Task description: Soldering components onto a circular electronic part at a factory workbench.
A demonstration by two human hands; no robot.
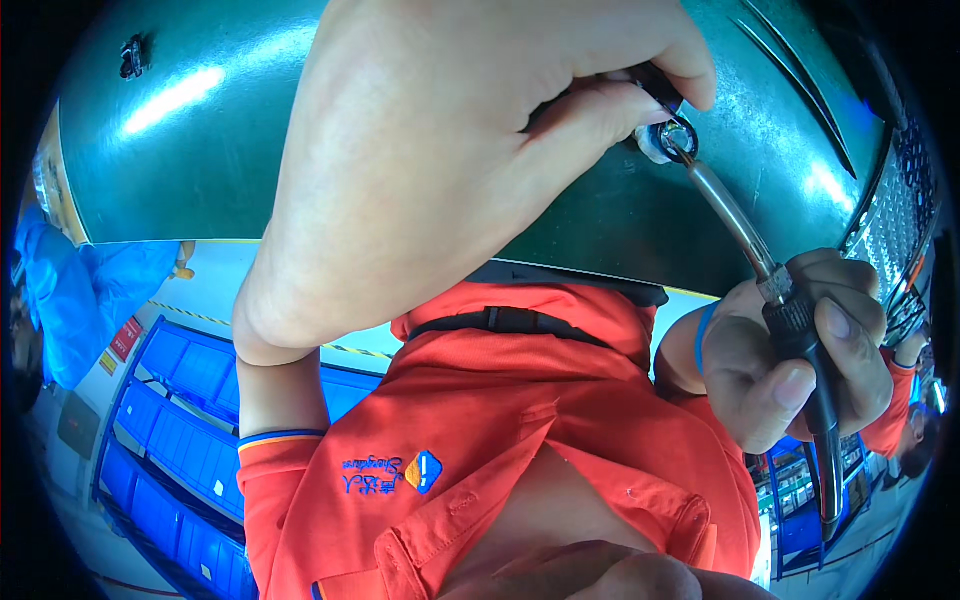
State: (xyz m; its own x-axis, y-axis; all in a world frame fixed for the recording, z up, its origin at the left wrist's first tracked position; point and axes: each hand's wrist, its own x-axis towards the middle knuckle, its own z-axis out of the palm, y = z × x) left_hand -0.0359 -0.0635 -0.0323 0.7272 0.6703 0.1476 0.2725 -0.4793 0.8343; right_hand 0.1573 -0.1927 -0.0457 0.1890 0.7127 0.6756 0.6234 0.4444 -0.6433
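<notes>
My left hand reaches over the green work mat, thumb and fingers closed in a pinch on a small black part. A small round ring-shaped piece shows just below the fingertips; whether it is joined to the black part I cannot tell. My right hand is wrapped round the black handle of a soldering iron. The iron slants up and left, its thin tip at the ring-shaped piece. A whitish bit lies beside the ring, partly hidden by my left fingers.
Another small dark part lies at the mat's far left. Long, thin dark strips lie at the far right, near a perforated metal surface. Blue bins stand on a rack at lower left. People in blue and red are at the sides.
</notes>
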